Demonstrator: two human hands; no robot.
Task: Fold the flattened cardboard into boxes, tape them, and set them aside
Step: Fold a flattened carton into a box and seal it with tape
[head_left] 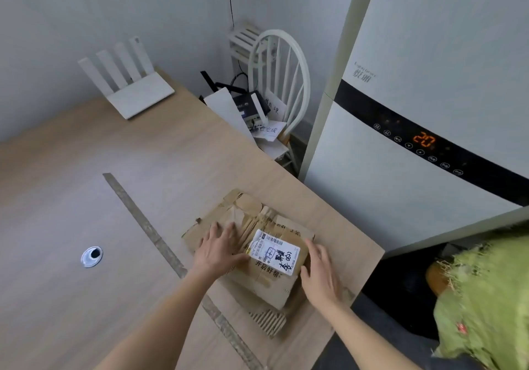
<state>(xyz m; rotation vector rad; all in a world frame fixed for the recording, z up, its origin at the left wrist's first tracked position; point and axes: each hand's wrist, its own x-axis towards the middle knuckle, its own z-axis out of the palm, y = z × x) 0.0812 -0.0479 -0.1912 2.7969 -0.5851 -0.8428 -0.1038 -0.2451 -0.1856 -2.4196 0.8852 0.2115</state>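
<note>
**Worn carton near the bench edge, both hands flat on it**

Both forearms reach in from the bottom of the view toward the flattened cardboard (pixel 257 249), which lies on the bench (pixel 86 198) close to its right edge. Left hand (pixel 220 251) rests palm-down on the carton's left part, fingers (pixel 213 230) straight and spread, pressing rather than gripping. Right hand (pixel 322 275) sits against the carton's right side, fingers straight and close together; whether the fingertips have slipped under the edge I cannot tell.

Between the two hands lies a white shipping label (pixel 273 252), stuck on top. Beyond the left fingers the far flap is torn and crusted with old brown tape (pixel 249 206). Nearer than the right hand, a ragged strip of bare corrugation (pixel 269 321) sticks out from under the carton.

The risks, as I judge them:

- The board looks tired — opening it into a box could split a crease or rip the damaged far flap.
- Old tape may hold panels together, so a hard pull could tear the liner.
- The bench edge is just right of the right hand — a sideways shove could slide the carton off toward the white appliance (pixel 400 112).
- No tape roll is visible near either hand, so a folded box may spring open unsealed.
</note>
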